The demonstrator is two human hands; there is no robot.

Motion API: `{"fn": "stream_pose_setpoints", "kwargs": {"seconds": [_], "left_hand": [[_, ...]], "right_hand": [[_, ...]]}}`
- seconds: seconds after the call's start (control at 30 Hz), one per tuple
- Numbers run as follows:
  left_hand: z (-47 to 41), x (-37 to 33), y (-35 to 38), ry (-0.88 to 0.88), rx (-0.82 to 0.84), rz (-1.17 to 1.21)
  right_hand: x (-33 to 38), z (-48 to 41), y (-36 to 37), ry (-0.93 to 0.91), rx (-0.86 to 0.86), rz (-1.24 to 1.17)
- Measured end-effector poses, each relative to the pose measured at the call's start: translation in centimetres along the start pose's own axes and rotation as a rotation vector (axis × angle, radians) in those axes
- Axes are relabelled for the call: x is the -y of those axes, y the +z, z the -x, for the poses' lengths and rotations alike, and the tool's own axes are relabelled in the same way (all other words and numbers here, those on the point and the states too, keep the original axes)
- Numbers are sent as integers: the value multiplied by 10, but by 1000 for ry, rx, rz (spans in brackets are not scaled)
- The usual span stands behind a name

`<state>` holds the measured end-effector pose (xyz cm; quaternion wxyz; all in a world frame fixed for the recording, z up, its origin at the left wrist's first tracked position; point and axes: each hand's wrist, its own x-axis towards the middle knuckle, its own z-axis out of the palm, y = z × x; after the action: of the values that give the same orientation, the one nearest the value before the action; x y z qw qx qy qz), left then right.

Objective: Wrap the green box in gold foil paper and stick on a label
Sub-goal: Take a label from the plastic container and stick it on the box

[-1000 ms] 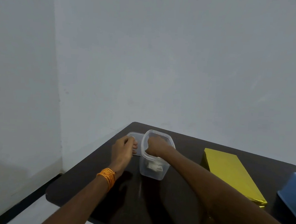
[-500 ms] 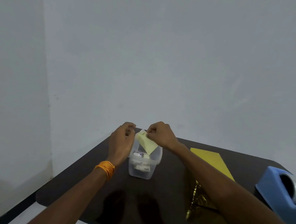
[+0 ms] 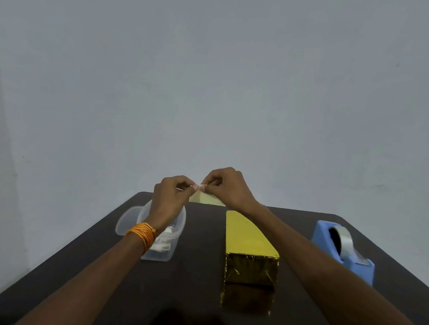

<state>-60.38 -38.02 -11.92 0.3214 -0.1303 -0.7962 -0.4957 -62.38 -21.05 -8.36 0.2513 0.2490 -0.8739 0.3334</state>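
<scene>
Head view: left hand [image 3: 170,197] and right hand [image 3: 228,188] pinch a yellow label [image 3: 205,199] (no text legible).

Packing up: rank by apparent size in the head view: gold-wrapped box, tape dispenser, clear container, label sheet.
1. gold-wrapped box
2. tape dispenser and clear container, too alike to rank
3. label sheet

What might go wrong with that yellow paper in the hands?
The yellow label, pinched by the left hand and right hand, might tear or stick to itself. The left wrist is over the open clear container and might tip it. The label might land crooked on the gold box.
</scene>
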Motion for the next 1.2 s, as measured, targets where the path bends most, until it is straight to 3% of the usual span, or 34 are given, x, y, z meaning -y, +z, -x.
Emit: {"fn": "stream_pose_setpoints", "kwargs": {"seconds": [0.2,0.47,0.73,1.2], "left_hand": [[3,-23,26,-22,12,116],[5,-38,45,264,-16,-270],[17,-47,52,326,-9,-230],[21,-59,42,-21,26,228]], "right_hand": [[-6,24,-24,-31,-176,72],[0,40,-50,15,-106,-48],[-9,51,-56,235,-57,-326],[-6,50,-46,493,16,-707]]}}
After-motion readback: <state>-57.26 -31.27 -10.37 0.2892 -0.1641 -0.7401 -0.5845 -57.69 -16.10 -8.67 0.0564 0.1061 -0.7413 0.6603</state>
